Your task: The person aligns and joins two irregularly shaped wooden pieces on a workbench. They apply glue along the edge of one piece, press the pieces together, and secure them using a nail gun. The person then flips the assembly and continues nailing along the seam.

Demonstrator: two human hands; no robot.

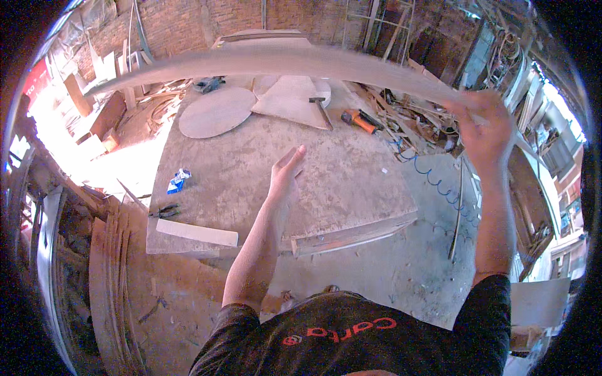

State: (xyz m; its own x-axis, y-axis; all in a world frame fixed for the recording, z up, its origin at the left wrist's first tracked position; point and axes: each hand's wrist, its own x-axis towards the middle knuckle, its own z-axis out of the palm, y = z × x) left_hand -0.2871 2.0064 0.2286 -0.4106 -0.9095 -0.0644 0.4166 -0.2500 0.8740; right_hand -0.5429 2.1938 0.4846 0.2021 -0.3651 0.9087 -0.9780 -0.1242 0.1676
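Two hands are raised above a large dusty worktop (351, 188). A long, thin plywood strip (282, 62), bowed across the upper view, is gripped near its right end by the right hand (486, 128), fingers closed around it. The left hand (285, 172) is held flat and open, empty, well below the strip. The strip is carried in the air and has not been set down. On the worktop lie a round wooden disc (216, 113), a hammer (321, 108), an orange power tool (360, 121) and pliers (164, 212).
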